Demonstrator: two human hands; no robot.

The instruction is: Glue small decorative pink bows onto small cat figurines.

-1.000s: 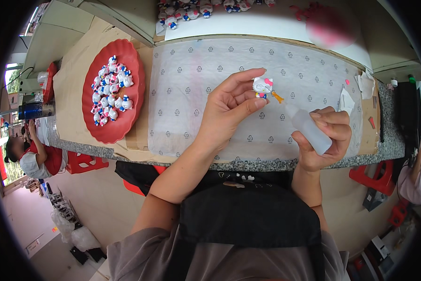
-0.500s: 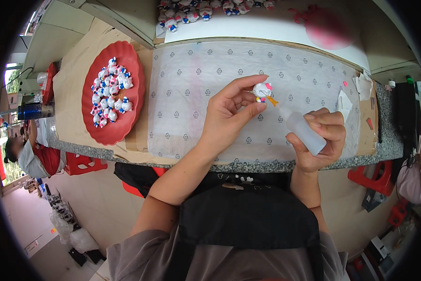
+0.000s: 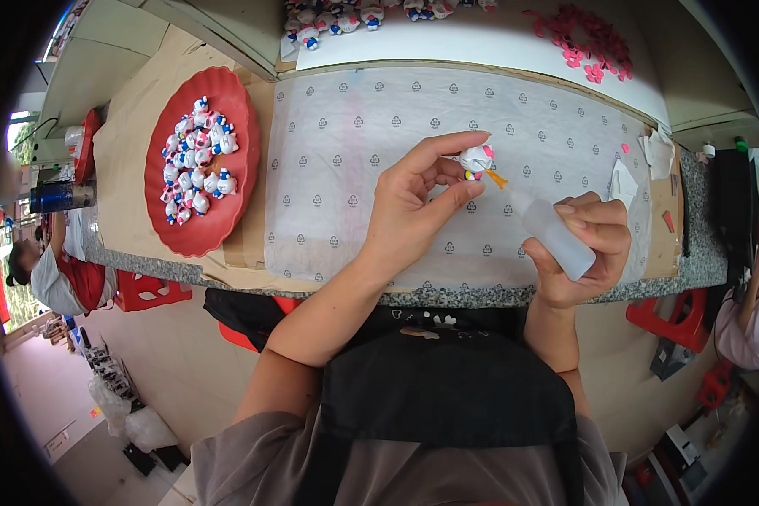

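Between the thumb and fingers of my left hand [image 3: 413,198] is a small white cat figurine [image 3: 477,158] with pink and blue details. My right hand [image 3: 588,244] is wrapped round a translucent white squeeze bottle [image 3: 558,239], tilted with its nozzle toward the figurine. An orange tip [image 3: 497,179] sits at the nozzle end, touching or very close to the figurine's underside. Both hands are above a white printed sheet [image 3: 337,236] on the table.
To the left, a red scalloped plate [image 3: 162,185] holds several similar figurines. More figurines [image 3: 345,25] and a pile of pink pieces [image 3: 594,51] lie on the back shelf. Crumpled white paper [image 3: 624,181] is at the right. A person [image 3: 59,270] sits at far left.
My hands and the bottle have shifted very slightly right, still holding the same things. The pink pile on the shelf, smeared before, now shows sharply.
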